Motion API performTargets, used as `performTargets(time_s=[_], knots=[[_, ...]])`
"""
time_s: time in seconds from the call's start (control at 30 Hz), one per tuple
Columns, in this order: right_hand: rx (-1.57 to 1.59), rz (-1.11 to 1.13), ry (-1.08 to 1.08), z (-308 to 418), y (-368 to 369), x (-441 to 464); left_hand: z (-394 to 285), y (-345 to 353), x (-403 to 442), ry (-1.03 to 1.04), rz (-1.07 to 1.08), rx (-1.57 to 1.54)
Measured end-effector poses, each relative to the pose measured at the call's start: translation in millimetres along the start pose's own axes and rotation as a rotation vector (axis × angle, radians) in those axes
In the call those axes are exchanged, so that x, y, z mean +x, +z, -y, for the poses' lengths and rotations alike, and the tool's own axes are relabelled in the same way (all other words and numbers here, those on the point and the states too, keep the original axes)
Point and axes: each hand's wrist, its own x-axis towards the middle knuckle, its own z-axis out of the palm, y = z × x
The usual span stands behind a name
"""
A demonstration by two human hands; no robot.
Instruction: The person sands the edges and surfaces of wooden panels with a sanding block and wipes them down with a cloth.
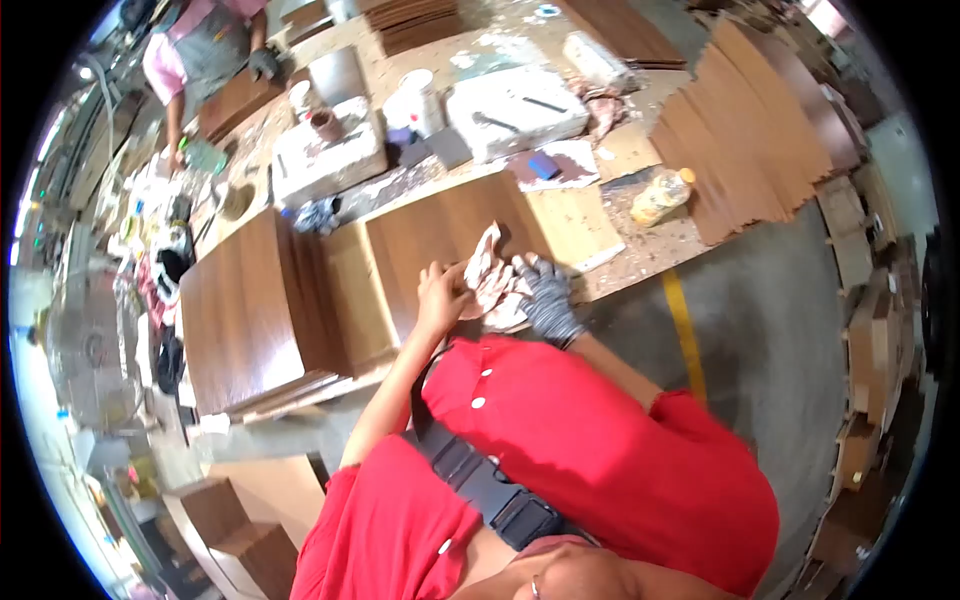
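A crumpled pale pink-white cloth (492,288) is bunched up over the near edge of a brown wood-grain panel (430,225). My left hand (442,298), bare, has its fingers closed on the cloth's left side. On the opposite side, my right hand (549,302) wears a grey knitted glove, its fingers bent against the cloth and gripping its edge. Part of the gloved fingers' hold is hidden by the folds. The panel lies flat on the worktable, beneath both hands.
A stack of brown panels (245,310) stands at left. Beyond are white foam blocks (515,110), a bottle with yellowish contents (662,197) and a blue sponge-like block (544,165). More panels (740,130) lie at right. A co-worker (205,55) handles a panel across the table.
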Motion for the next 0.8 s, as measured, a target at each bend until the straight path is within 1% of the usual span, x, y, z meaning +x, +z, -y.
performTargets(time_s=[0.03, 0.07, 0.1, 0.13, 0.17, 0.2, 0.23, 0.27, 0.3, 0.37, 0.4, 0.43, 0.47, 0.5, 0.57, 0.6, 0.63, 0.67, 0.7, 0.73, 0.8], knots=[[-0.058, 0.01, 0.094, -2, 12, -9, -9, -2, -1, 0.054, -0.075, 0.04], [-0.084, 0.1, 0.148, -20, 45, -13, -26, -9, -2, 0.091, -0.1, 0.064], [-0.166, 0.329, 0.163, -18, 53, 0, -30, -5, -3, 0.078, -0.087, 0.088], [0.164, 0.146, 0.146, -24, 65, -8, -34, -5, -6, 0.066, -0.036, 0.103], [0.3, -0.033, 0.042, -24, 74, -12, -43, -7, -8, 0.025, 0.001, 0.14], [0.408, 0.096, 0.172, -9, 51, -1, -44, -3, -10, 0.017, -0.035, 0.162], [0.665, -0.039, 0.242, -6, 56, 4, -43, 1, -13, 0.037, -0.094, 0.231], [0.632, -0.157, 0.229, 0, 63, 12, -37, 7, -16, 0.067, -0.141, 0.304], [0.633, -0.17, 0.208, 9, 60, 20, -32, 11, -19, 0.093, -0.19, 0.378], [0.617, -0.09, 0.113, 24, 48, 31, -28, 11, -24, 0.046, -0.082, 0.322], [0.552, -0.019, 0.031, 30, 50, 34, -35, 5, -26, 0.005, -0.016, 0.295], [0.199, 0.039, -0.223, 30, 50, 40, -34, 6, -29, -0.027, 0.019, 0.284], [-0.035, 0.162, -0.247, 36, 50, 33, -26, 12, -32, -0.044, 0.024, 0.279], [-0.082, 0.163, -0.11, 54, 34, 30, -26, 13, -32, -0.06, 0.029, 0.273], [-0.067, 0.058, -0.197, 52, 41, 26, -22, 9, -37, -0.078, 0.071, 0.236], [-0.062, 0.08, -0.21, 49, 48, 29, -23, 7, -39, -0.085, 0.044, 0.23], [-0.129, 0.098, -0.233, 45, 58, 31, -22, 5, -41, -0.093, 0.018, 0.224], [-0.101, 0.203, -0.238, 55, 31, 36, -22, 3, -42, -0.088, -0.033, 0.185], [-0.072, 0.308, -0.243, 65, 2, 40, -22, -1, -43, -0.081, -0.03, 0.189], [-0.071, 0.302, -0.239, 62, 4, 38, -24, -6, -45, -0.015, -0.061, 0.2], [-0.22, 0.144, -0.192, 59, 9, 37, -23, -9, -46, 0.085, -0.126, 0.18]])
